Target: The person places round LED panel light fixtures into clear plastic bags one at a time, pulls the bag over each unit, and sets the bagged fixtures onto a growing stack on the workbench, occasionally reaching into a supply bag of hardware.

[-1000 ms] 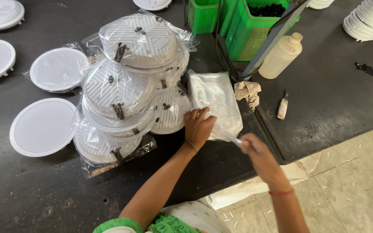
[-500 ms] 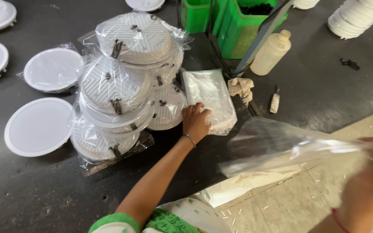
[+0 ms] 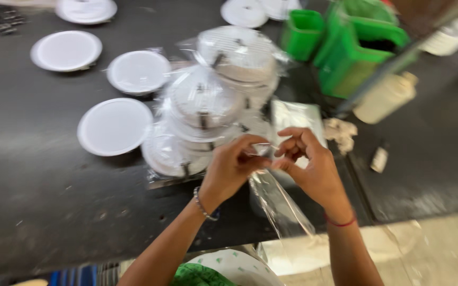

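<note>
Since half a second ago the right hand (image 3: 314, 169) has been brought back in from the far right, where the clear plastic bag (image 3: 279, 204) was being swung out, and the left hand (image 3: 234, 167) has been lifted off the flat stack of bags (image 3: 295, 119) on the table, so both are now met in the middle over the near edge of the black table (image 3: 38, 201). The bag's top edge is pinched between the fingertips of both hands, fingers closed together on the film, and it looks like the mouth is being worked apart, though the blur makes that hard to call. The bag is hung straight down from the grip, long axis running top to bottom toward the near side, with both hands about equally close to it. Just beyond the left hand a pile of bagged round lamp discs (image 3: 213, 106) is stacked, silver backs up with spring clips showing. Unwrapped white discs (image 3: 113, 126) are spread to the left and far left. To the far right green bins (image 3: 356, 47) are set, with a cream plastic bottle (image 3: 385, 98) beside them, a crumpled rag (image 3: 340, 132) and a small dark vial (image 3: 380, 158) nearer in; no label can be made out
</note>
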The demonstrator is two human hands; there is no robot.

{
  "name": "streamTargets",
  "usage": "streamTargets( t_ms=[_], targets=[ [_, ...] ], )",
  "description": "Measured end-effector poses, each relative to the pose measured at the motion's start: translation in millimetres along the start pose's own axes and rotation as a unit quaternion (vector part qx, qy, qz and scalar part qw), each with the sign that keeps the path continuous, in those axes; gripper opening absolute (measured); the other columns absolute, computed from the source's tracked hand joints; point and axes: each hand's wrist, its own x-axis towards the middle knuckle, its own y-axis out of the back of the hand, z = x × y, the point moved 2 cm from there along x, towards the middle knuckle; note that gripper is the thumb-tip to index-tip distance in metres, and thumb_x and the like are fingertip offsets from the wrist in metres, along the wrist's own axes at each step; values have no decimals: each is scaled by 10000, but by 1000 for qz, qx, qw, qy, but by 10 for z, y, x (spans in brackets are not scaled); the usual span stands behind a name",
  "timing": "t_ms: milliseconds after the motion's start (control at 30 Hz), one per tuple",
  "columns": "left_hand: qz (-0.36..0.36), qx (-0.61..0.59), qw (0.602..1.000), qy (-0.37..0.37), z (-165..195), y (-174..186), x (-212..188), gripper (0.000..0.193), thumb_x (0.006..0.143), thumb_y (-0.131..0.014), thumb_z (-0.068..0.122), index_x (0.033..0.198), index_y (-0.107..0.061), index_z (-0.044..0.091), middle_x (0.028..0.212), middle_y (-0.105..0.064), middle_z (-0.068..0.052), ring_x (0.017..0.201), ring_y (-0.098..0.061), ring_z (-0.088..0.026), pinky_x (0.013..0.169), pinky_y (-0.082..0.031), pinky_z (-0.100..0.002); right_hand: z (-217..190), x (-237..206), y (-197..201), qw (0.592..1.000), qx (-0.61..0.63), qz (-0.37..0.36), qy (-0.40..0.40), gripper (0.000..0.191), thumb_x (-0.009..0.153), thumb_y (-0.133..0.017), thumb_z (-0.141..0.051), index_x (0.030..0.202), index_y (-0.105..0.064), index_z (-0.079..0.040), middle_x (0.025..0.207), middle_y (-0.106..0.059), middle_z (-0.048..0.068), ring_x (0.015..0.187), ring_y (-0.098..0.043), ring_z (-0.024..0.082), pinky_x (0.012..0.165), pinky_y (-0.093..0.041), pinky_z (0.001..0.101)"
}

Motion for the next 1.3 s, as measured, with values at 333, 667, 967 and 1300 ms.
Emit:
streamTargets(
  t_ms=[333,667,967,1300],
  targets=[
    [251,-57,965,-43,-179,1652,-1024,105,948,-737,98,937,-698,2,1020,-722,-7,888,-671,-58,780,-579,-212,-293,371,-1421,993,-32,-87,69,157,902,-749,-68,1035,-684,-16,908,-755,28,856,-717,129,781,-545,276],
    [416,-68,907,5,-369,3398,-1976,97,886,-769,52,978,-763,22,874,-759,-20,774,-677,-60,732,-571,-209,-920,614,-2842,984,38,-134,115,139,825,-734,22,949,-765,-31,894,-724,37,803,-718,133,740,-563,274],
    [473,-13,880,45,-838,4321,-2646,288,1062,-621,243,893,-673,15,720,-594,22,587,-472,-47,540,-395,-216,-966,836,-4308,988,57,-122,71,125,1015,-701,-88,920,-715,-7,815,-672,11,741,-590,98,706,-496,252],
    [365,171,907,120,-939,5691,-2970,376,1022,-647,363,812,-741,67,650,-656,16,587,-594,-59,561,-451,-256,-1323,1601,-5365,952,-37,-237,192,72,909,-719,-28,951,-769,-59,859,-722,36,807,-680,148,793,-525,309]
  ],
)
